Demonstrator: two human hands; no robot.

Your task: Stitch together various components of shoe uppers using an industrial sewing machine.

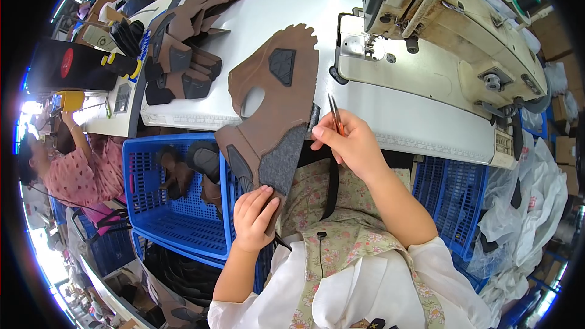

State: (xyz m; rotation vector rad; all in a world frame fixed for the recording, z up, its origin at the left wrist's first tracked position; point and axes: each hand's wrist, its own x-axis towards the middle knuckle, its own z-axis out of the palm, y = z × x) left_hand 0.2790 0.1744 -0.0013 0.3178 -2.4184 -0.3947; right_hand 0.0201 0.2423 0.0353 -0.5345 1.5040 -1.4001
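A brown shoe upper piece point(280, 94) with dark grey patches and a scalloped far edge lies partly on the white sewing table point(304, 0). Its near end hangs over the table's front edge, where my left hand point(255, 216) grips it. My right hand point(350, 143) is closed around a pair of small thread snips point(336, 119) with orange on the handle. The dark blades point away from me, just right of the upper. To the far right stands a cream sewing machine point(451, 30), its needle area apart from the piece.
More brown upper pieces point(195, 30) are stacked at the table's far left. Blue crates point(177, 231) stand below on the left, holding cut parts; another blue crate point(448, 198) and plastic bags point(524, 201) are at the right. A person in pink point(91, 167) works at the left.
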